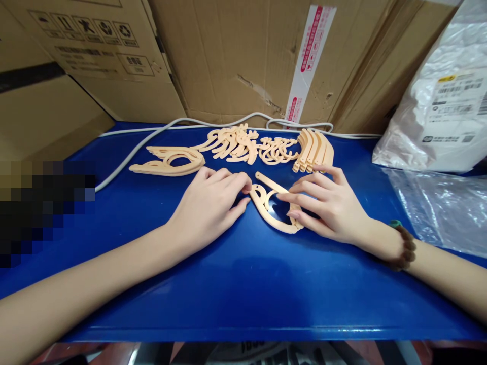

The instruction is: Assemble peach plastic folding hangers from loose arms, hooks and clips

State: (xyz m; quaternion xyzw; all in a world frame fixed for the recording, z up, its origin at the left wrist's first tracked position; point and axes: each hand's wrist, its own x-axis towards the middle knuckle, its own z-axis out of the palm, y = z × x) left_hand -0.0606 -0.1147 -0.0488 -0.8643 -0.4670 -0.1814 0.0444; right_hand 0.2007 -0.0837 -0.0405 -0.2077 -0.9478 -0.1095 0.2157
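Observation:
A beige plastic piece made of jointed curved parts (274,221) lies on the blue table in the middle, one straight arm angled toward the upper left. Over its right side rests my right hand (330,205), fingers spread and fingertips touching it. My left hand (213,205) is at its left end, fingers curled and thumb close to the index finger; whether the fingertips grip the piece's edge is too small to tell. Behind my left hand lie assembled beige pieces (182,170), stacked flat.
Loose hook parts (238,144), small curved parts (277,151) and a row of curved arms (314,147) lie at the back. A white cable (131,161) runs behind them. Cardboard boxes (236,61) stand at the rear, a plastic bag (443,111) at the right.

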